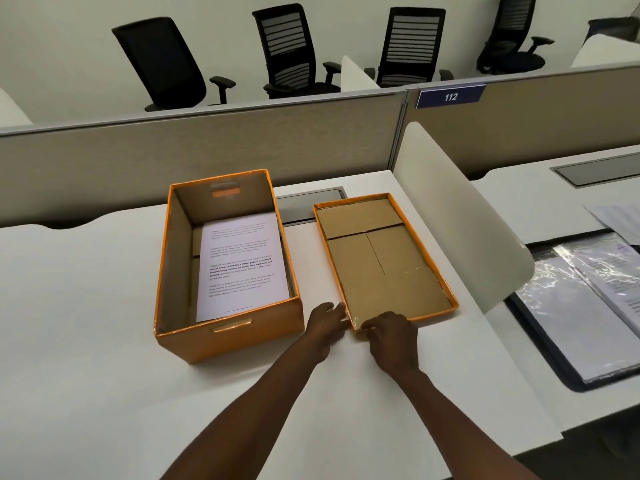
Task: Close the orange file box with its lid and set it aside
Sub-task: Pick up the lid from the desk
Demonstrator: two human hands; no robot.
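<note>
On the white bench (pixel 104 341), the orange file box (pixel 242 341) stands open, upright, w/ a printed sheet (pixel 242 265) lying inside. Its lid (pixel 384 265) lies just beside it to the right, inside face up, cardboard showing, shallow orange rim all round.

Both your hands are at the lid's near-left corner. Left hand (pixel 327 323): fingers spread, tips touching the left edge, not closed on anything. Right hand (pixel 393 336): fingers curled over the near rim, looks like a pinch on it; can't tell how firm.

Handling, est.:
- Lid = thin card, light, fairly stiff but will flex/twist if lifted by one corner. Surface looks glossy, so maybe slippery. Take it by both long edges, flip rim-down, then seat.
- Box = light too (contents approx. a few sheets). Walls stiff enough; carry by the slot handles at near and far ends.
- Risk: rim catching a box corner → don't force, realign.
</note>
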